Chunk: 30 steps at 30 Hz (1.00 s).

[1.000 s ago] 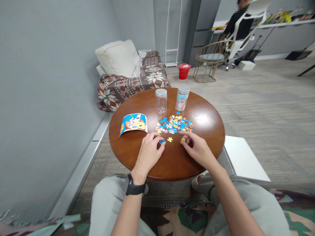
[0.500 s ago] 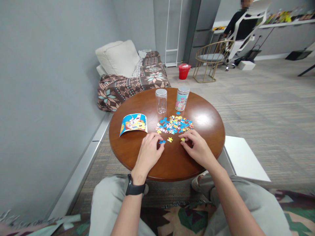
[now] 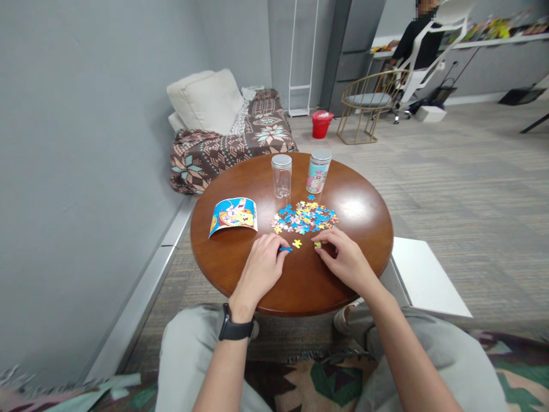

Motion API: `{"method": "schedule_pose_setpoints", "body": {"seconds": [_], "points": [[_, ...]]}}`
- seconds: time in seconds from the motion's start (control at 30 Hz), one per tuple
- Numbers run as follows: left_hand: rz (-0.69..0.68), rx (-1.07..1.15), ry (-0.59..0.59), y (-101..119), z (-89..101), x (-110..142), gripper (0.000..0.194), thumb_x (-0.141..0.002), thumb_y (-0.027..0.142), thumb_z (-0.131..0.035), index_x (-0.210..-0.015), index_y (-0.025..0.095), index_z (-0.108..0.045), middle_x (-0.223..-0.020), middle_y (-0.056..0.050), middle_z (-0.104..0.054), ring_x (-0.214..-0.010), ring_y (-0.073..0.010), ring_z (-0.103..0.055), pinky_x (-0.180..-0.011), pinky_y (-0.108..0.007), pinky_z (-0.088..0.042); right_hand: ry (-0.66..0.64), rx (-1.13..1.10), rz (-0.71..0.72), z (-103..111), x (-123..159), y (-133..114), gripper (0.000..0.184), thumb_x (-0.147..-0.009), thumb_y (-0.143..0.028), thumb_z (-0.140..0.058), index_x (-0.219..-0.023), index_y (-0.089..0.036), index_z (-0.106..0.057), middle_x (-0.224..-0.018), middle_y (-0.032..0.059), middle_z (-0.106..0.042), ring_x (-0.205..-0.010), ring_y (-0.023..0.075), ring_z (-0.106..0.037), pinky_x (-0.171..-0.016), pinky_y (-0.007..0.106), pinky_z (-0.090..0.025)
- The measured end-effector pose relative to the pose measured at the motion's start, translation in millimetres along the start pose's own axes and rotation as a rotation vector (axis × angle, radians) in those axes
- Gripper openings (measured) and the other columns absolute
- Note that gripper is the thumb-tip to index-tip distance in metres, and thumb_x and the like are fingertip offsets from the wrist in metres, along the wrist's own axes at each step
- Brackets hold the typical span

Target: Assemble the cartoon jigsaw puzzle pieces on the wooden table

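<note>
My left hand (image 3: pixel 266 260) pinches a blue jigsaw piece (image 3: pixel 286 249) between thumb and fingers, just above or on the round table (image 3: pixel 240 274). My right hand (image 3: pixel 343 256) has its thumb and forefinger closed on a yellow jigsaw piece (image 3: pixel 318 245). Between the hands lies another yellow jigsaw piece (image 3: pixel 297 244), untouched. Beyond them spreads a pile of jigsaw pieces (image 3: pixel 305 217) in blue, yellow and pink. A curved cartoon picture sheet (image 3: pixel 234 216) rests left of the pile.
Behind the pile stand a clear jar (image 3: pixel 282 177) with a silver lid and a jar with a cartoon label (image 3: pixel 318 174). A patterned sofa (image 3: pixel 231 149) is beyond the table. A white box (image 3: pixel 429 277) sits at right. A person (image 3: pixel 418 43) sits in the background.
The blue piece in my left hand has tilted and shifted slightly right as the fingers closed further around it. My right hand has barely moved.
</note>
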<state>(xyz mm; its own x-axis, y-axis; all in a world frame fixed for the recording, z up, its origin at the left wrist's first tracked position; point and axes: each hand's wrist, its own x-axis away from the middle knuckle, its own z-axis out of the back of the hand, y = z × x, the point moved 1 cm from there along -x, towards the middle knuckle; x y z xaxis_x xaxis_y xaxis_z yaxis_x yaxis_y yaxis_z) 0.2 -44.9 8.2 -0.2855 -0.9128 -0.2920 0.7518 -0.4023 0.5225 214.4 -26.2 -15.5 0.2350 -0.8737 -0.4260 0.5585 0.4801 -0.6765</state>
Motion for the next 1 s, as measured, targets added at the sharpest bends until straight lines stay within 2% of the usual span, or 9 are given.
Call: {"method": "schedule_pose_setpoints", "body": {"seconds": [0.17, 0.4, 0.5, 0.6, 0.67, 0.73, 0.87, 1.0], "points": [[0.001, 0.029, 0.006, 0.1, -0.9, 0.0, 0.012, -0.092, 0.009, -0.054, -0.088, 0.021, -0.054, -0.09, -0.001, -0.065, -0.088, -0.0195, -0.062, -0.086, -0.037, -0.049, -0.02, 0.003, -0.022, -0.7, 1.3, 1.8, 0.014, -0.088, -0.021, -0.056, -0.094, -0.023, -0.068, -0.098, 0.0069, -0.069, -0.093, 0.0227, -0.065, -0.087, 0.04, -0.054], [0.066, 0.24, 0.097, -7.5, -1.9, -0.8, 0.019, -0.088, 0.005, -0.055, -0.098, 0.021, -0.058, -0.098, -0.002, -0.063, -0.088, -0.0162, -0.067, -0.087, -0.032, -0.054, -0.015, 0.018, 0.019, 2.3, 0.2, -2.7, 0.015, -0.089, -0.02, -0.056, -0.094, -0.022, -0.07, -0.097, 0.0079, -0.068, -0.092, 0.0221, -0.066, -0.085, 0.038, -0.055], [0.073, 0.256, 0.113, -9.7, -1.9, -1.2, 0.02, -0.087, 0.004, -0.054, -0.099, 0.02, -0.058, -0.1, -0.003, -0.064, -0.092, -0.0168, -0.067, -0.09, -0.033, -0.054, -0.082, 0.075, 0.135, 3.8, 1.8, -10.0, 0.02, -0.091, -0.017, -0.056, -0.101, -0.024, -0.071, -0.112, 0.0093, -0.07, -0.107, 0.0243, -0.065, -0.097, 0.044, -0.052], [0.051, 0.229, 0.091, -9.7, -2.1, -1.3, 0.019, -0.088, 0.005, -0.055, -0.1, 0.02, -0.06, -0.106, -0.005, -0.066, -0.103, -0.0196, -0.065, -0.097, -0.036, -0.052, -0.22, 0.141, 0.255, 2.4, 4.9, -15.1, 0.031, -0.092, -0.014, -0.053, -0.114, -0.027, -0.071, -0.131, 0.0081, -0.067, -0.13, 0.0282, -0.055, -0.108, 0.054, -0.042], [0.043, 0.204, 0.068, -9.1, -2.2, -1.2, 0.02, -0.09, 0.007, -0.056, -0.103, 0.02, -0.062, -0.109, -0.005, -0.068, -0.107, -0.0209, -0.063, -0.1, -0.039, -0.05, -0.247, 0.162, 0.273, 1.5, 5.9, -15.5, 0.034, -0.092, -0.013, -0.053, -0.118, -0.028, -0.069, -0.132, 0.0072, -0.068, -0.135, 0.0295, -0.051, -0.111, 0.059, -0.038], [0.046, 0.179, 0.048, -8.7, -2.1, -1.0, 0.019, -0.091, 0.009, -0.057, -0.105, 0.021, -0.064, -0.11, -0.005, -0.07, -0.106, -0.0217, -0.063, -0.1, -0.041, -0.05, -0.224, 0.137, 0.271, 1.3, 5.4, -14.6, 0.03, -0.092, -0.014, -0.054, -0.114, -0.027, -0.069, -0.124, 0.0067, -0.071, -0.129, 0.0284, -0.056, -0.11, 0.058, -0.04], [0.06, 0.154, 0.025, -8.6, -2.0, -0.8, 0.018, -0.091, 0.011, -0.059, -0.104, 0.021, -0.065, -0.107, -0.005, -0.072, -0.103, -0.0226, -0.064, -0.098, -0.042, -0.05, -0.149, 0.058, 0.258, 1.5, 2.7, -11.5, 0.019, -0.092, -0.015, -0.057, -0.102, -0.024, -0.07, -0.108, 0.0073, -0.073, -0.106, 0.0239, -0.066, -0.097, 0.048, -0.052], [0.079, 0.138, 0.034, -7.7, -1.9, -1.1, 0.018, -0.09, 0.01, -0.061, -0.104, 0.02, -0.065, -0.107, -0.005, -0.071, -0.105, -0.0233, -0.062, -0.098, -0.042, -0.049, -0.079, 0.084, 0.225, -1.1, 2.0, -7.6, 0.019, -0.09, -0.018, -0.062, -0.106, -0.023, -0.07, -0.115, 0.0102, -0.069, -0.109, 0.0263, -0.065, -0.097, 0.05, -0.053]]}}
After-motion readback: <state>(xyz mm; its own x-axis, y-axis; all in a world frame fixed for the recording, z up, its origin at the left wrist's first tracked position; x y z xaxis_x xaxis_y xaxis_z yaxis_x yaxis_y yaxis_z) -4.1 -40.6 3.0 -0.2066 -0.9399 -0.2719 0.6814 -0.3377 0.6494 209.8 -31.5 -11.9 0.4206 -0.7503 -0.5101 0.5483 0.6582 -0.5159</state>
